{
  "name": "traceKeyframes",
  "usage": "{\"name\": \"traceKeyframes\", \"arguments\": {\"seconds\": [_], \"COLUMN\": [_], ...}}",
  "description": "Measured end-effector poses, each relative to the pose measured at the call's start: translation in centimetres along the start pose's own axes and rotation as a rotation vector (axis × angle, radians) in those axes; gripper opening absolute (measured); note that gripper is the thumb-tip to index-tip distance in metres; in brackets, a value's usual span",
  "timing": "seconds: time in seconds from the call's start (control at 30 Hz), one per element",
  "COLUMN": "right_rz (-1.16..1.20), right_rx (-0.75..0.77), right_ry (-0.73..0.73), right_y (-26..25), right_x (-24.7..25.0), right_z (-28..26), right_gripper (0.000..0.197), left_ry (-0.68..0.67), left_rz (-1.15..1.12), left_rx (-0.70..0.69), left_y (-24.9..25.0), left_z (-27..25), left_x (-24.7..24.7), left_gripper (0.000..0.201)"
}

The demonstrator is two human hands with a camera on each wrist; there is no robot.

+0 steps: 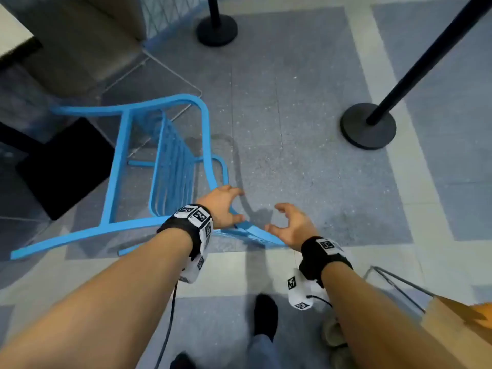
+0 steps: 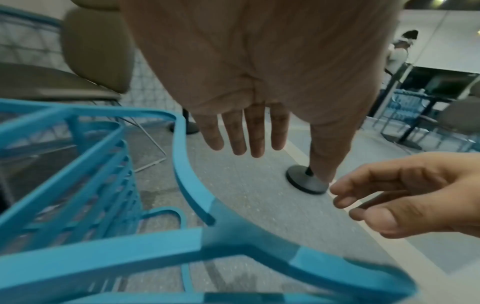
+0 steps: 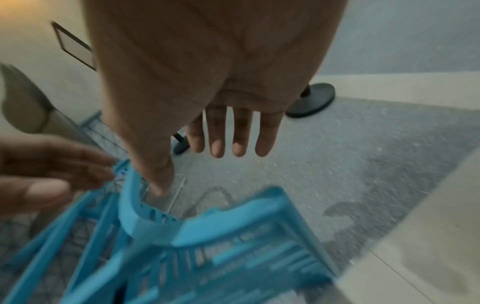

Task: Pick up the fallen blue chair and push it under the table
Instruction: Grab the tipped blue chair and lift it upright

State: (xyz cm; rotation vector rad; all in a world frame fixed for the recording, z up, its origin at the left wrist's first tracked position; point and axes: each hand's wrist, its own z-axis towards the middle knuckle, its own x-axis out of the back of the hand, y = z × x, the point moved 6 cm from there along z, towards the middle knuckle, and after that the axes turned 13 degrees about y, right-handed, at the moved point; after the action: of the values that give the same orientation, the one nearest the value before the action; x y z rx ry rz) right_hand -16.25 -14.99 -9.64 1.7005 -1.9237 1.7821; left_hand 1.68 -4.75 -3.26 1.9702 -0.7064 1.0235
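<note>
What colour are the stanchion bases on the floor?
Black, matte. The nearer stanchion base shows best in the head view.

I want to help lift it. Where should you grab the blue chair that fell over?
Probably the curved top rail of the chair's back, the part nearest the person. It lies on its side, legs pointing away, so the rail is within reach from above. Both hands, left and right, hover open over it, one for each end.
</note>
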Motion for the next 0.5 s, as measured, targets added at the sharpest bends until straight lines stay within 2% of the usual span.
{"name": "traceKeyframes", "arguments": {"seconds": [0.07,0.13,0.27,0.33,0.43,0.5], "right_rz": [0.022,-0.035,-0.059,-0.046,-0.007,0.002], "right_rx": [-0.066,-0.048,-0.048,-0.072,-0.046,-0.048], "right_ry": [-0.102,-0.199,-0.160,-0.177,-0.215,-0.190], "right_y": [2.7,4.9,7.9,8.7,9.2,9.6], "right_x": [-1.6,-3.6,-5.4,-5.9,-6.3,-6.2], "right_z": [-0.3,-1.2,-0.3,0.2,0.4,0.5], "right_gripper": [0.063,0.058,0.045,0.035,0.030,0.026], "left_ry": [-0.075,-0.165,-0.333,-0.417,-0.429,-0.422], "left_rz": [0.039,0.151,0.383,0.480,0.547,0.554], "left_rx": [-0.046,-0.100,-0.180,-0.184,-0.196,-0.195], "left_y": [1.2,2.1,2.2,1.8,1.4,1.5], "left_z": [1.8,2.7,4.6,4.8,5.1,5.4], "left_x": [-3.3,-6.5,-11.2,-13.2,-15.0,-15.4], "left_gripper": [0.074,0.072,0.056,0.057,0.060,0.060]}}
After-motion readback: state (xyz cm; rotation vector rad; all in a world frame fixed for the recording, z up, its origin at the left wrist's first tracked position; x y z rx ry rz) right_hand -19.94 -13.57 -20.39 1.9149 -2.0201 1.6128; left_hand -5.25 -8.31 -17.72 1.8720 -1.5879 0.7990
